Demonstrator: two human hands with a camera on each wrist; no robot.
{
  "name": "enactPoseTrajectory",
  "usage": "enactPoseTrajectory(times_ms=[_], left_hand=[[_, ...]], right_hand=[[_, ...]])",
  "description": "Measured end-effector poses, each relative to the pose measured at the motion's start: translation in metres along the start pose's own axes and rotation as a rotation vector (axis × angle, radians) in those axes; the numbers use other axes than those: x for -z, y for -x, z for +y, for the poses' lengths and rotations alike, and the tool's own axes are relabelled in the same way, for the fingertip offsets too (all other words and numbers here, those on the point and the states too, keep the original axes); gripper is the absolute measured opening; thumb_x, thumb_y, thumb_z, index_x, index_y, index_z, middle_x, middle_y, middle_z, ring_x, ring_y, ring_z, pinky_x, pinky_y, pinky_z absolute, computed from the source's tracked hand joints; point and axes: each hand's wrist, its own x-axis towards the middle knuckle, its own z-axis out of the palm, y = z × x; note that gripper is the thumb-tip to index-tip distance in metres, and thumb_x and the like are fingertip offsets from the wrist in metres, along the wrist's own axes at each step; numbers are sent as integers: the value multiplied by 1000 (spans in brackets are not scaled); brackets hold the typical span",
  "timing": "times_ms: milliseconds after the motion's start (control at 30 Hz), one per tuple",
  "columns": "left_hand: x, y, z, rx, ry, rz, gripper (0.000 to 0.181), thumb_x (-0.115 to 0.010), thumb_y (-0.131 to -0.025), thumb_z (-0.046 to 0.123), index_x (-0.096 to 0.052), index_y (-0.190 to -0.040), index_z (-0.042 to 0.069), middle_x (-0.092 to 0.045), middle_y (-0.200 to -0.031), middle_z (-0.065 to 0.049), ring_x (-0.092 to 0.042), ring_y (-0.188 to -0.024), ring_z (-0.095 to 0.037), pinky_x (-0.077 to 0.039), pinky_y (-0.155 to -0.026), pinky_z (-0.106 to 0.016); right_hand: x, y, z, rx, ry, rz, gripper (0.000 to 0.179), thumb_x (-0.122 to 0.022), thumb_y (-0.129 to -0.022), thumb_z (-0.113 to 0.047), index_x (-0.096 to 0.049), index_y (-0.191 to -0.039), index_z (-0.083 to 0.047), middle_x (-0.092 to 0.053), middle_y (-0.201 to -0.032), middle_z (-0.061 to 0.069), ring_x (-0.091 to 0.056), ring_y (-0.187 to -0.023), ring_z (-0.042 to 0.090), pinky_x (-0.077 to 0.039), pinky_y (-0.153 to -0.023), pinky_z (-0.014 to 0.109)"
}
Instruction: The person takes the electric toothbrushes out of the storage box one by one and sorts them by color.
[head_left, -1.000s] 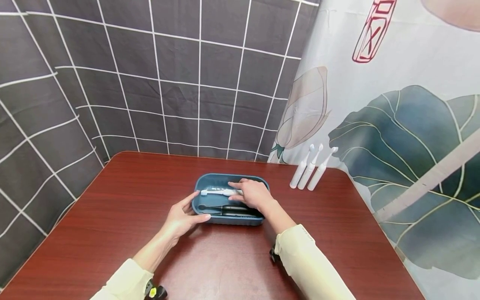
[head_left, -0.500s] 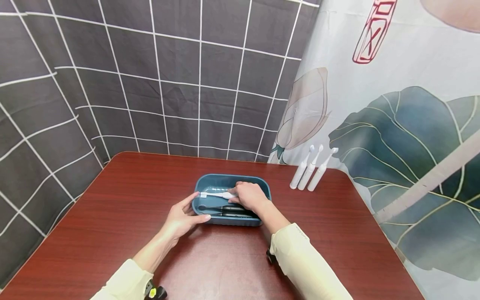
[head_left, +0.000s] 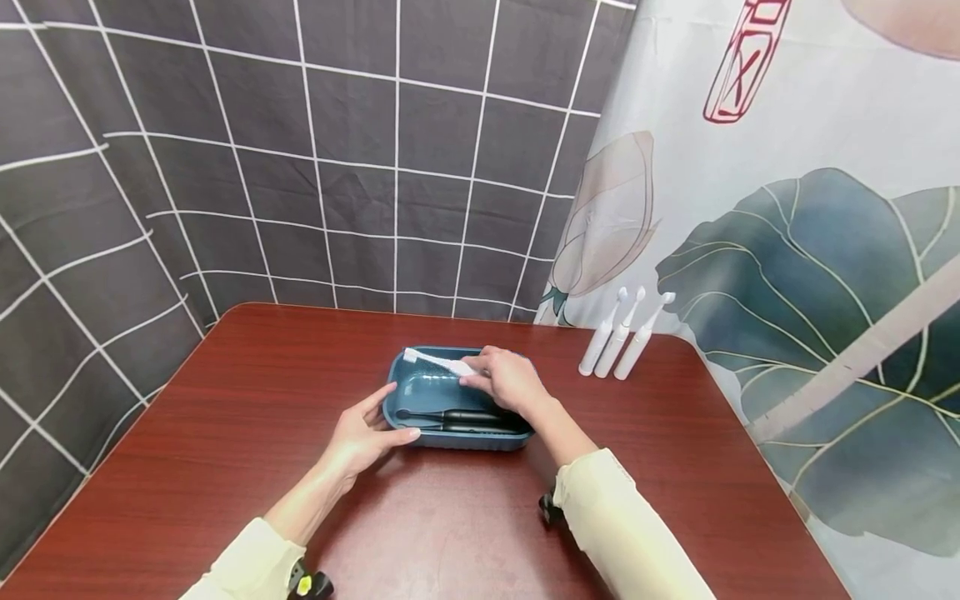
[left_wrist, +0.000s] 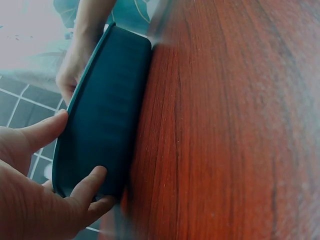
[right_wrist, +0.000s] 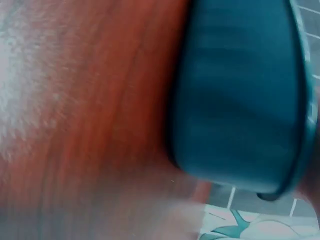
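In the head view, a blue plastic basket (head_left: pixel 423 392) sits on the table. My left hand (head_left: pixel 358 437) grips its left end, thumb at the near rim and fingers on the end wall; the left wrist view shows these fingers (left_wrist: pixel 86 189) against the outer wall. Over the far side of the basket, my right hand (head_left: pixel 512 382) pinches a white electric toothbrush (head_left: pixel 442 362) by its handle, head pointing left and tilted up. Black electric toothbrushes (head_left: pixel 465 415) lie along the near side inside. The right wrist view shows mostly the basket's outer wall (right_wrist: pixel 240 100).
Three white electric toothbrushes (head_left: pixel 621 337) are side by side at the back right of the red-brown wooden table (head_left: pixel 300 367). Behind hangs a dark grid-patterned cloth (head_left: pixel 337 183), with a leaf-printed white curtain (head_left: pixel 810 275) on the right.
My right hand has closed on the white toothbrush that lay in the basket and lifted it; its head has swung up toward the far rim. The left hand has stayed on the basket.
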Motion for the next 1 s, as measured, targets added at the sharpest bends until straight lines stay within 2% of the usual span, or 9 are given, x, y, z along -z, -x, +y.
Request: enactPoseTrajectory(times_ms=[100, 233, 333, 433, 600, 700, 933, 1000], left_hand=[[0, 0, 0, 0, 7, -6, 91, -91, -74, 15, -45, -152, 13, -41, -154, -19, -48, -135, -37, -45, -104, -43], [0, 0, 0, -1, 10, -11, 91, -91, -74, 15, -45, -153, 14, -41, -154, -19, -48, -135, -36, -45, -103, -43], [2, 0, 0, 2, 7, -7, 91, -91, -74, 16, -45, -153, 14, -41, -154, -18, -47, -135, -36, -45, -103, -42], [3, 0, -1, 5, 4, -10, 91, -91, -75, 16, -44, -153, 14, -39, -155, -19, -47, -136, -36, -45, -103, -43], [3, 0, -1, 5, 3, -16, 91, -91, -75, 16, -44, -153, 14, -38, -156, -19, -46, -136, -36, -45, -103, -43], [3, 0, -2, 6, 1, -16, 91, -91, -75, 16, -44, -153, 14, -38, -156, -19, -45, -137, -36, -45, -103, -43], [3, 0, -1, 2, 8, -18, 91, -90, -76, 15, -43, -153, 13, -38, -156, -19, -45, -137, -37, -45, -103, -43], [2, 1, 0, 1, 7, -18, 90, -90, -76, 15, -44, -153, 13, -39, -155, -19, -46, -137, -36, -45, -103, -43]], right_hand=[[11, 3, 4, -38, -97, 95, 36, -72, -92, -41, -73, -125, -25, -66, -97, -4, -60, -80, 16, -50, -66, 38], [27, 9, 11, -43, -245, 237, 30, -77, -90, -30, -75, -119, -22, -66, -91, -4, -57, -75, 15, -46, -60, 35], [38, 15, 18, -11, -366, 324, 29, -78, -89, -18, -75, -118, -13, -69, -95, 3, -61, -77, 17, -51, -64, 32], [48, 24, 24, -21, -504, 376, 30, -79, -88, -11, -75, -116, -6, -70, -98, 9, -65, -79, 19, -55, -71, 27], [64, 41, 36, -134, -669, 430, 32, -80, -85, -7, -74, -116, 0, -70, -102, 15, -67, -80, 14, -54, -72, 18], [72, 53, 42, -197, -693, 460, 33, -79, -86, -4, -72, -117, 3, -69, -103, 18, -66, -79, 9, -53, -72, 16], [98, 86, 31, -294, -658, 521, 34, -80, -84, 1, -70, -116, 10, -72, -92, 12, -65, -77, 8, -53, -69, 16], [100, 93, 35, -313, -647, 551, 33, -80, -83, 1, -71, -114, 10, -72, -89, 13, -65, -75, 7, -53, -68, 15]])
